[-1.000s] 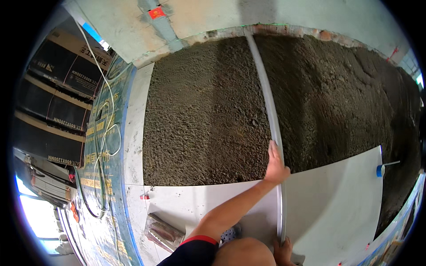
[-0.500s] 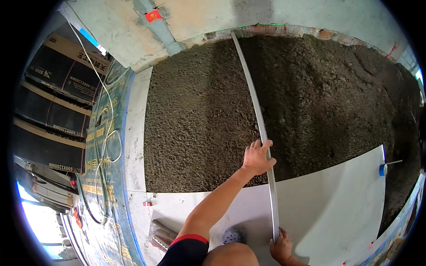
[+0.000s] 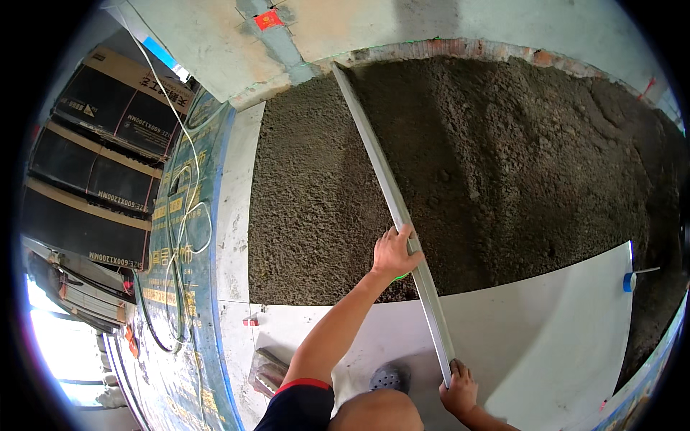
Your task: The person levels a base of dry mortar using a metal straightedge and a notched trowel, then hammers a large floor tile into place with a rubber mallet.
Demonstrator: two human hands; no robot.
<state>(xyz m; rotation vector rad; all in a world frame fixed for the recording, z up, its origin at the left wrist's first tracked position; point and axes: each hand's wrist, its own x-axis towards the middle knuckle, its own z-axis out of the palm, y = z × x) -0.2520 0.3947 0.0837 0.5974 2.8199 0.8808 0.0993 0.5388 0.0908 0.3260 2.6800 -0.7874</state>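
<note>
A long metal straightedge (image 3: 374,151) lies slantwise over a bed of damp grey-brown mortar (image 3: 309,208), its far end close to the wall and its near end above a large white tile (image 3: 532,337). My left hand (image 3: 397,251) is wrapped round the bar near the mortar's front edge. Lower down, my right hand (image 3: 460,386) grips the near end, partly hiding it. Mortar left of the bar looks fairly even; on the right it is rougher and heaped. A trowel (image 3: 269,370) rests left of my knee, partly behind my arm.
A grey shoe (image 3: 390,377) stands on the tile. At its right corner is a small blue piece (image 3: 629,281) with a thin rod. Cables (image 3: 194,208) lie across green floor sheeting (image 3: 165,287) at left, beside stacked black cartons (image 3: 93,179). A wall (image 3: 489,21) bounds the mortar.
The straightedge's far end has swung left across the mortar, so the bar slants more. My left hand has moved left with it; my right hand stays near the same spot. The view has shifted slightly.
</note>
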